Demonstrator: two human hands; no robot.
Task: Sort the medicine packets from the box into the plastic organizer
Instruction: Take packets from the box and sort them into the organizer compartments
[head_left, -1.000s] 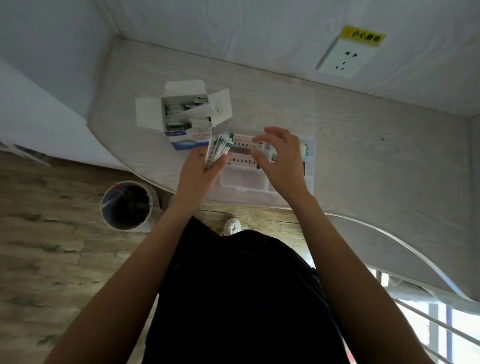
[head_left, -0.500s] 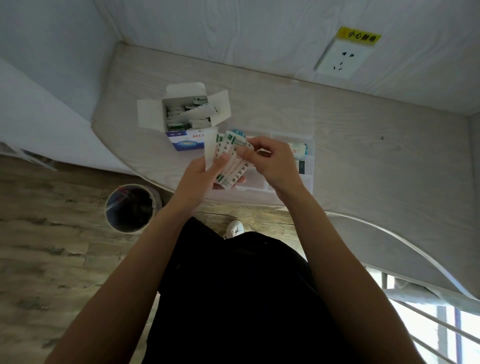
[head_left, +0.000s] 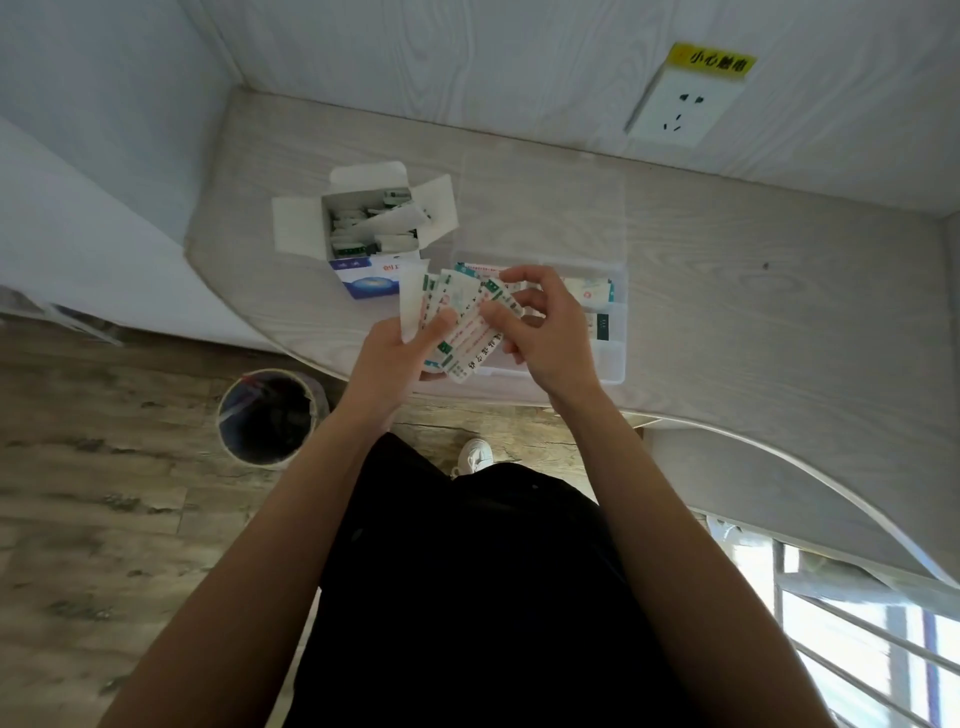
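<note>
Head view looks down on a pale wooden desk (head_left: 727, 291) set against a wall. Left hand (head_left: 387, 358) grips a fanned stack of medicine packets (head_left: 449, 312), thumb pressed across their faces. Right hand (head_left: 540, 332) pinches the rightmost packet of the fan between thumb and curled fingers. Both hands hover over the clear plastic organizer (head_left: 615, 332) at the desk's near edge; a few packets seem to lie in its far right compartment, though blur makes this uncertain. Just left of the organizer stands the open box (head_left: 371, 223), flaps spread, more packets inside. A round bin (head_left: 267, 415) sits on the floor below.
</note>
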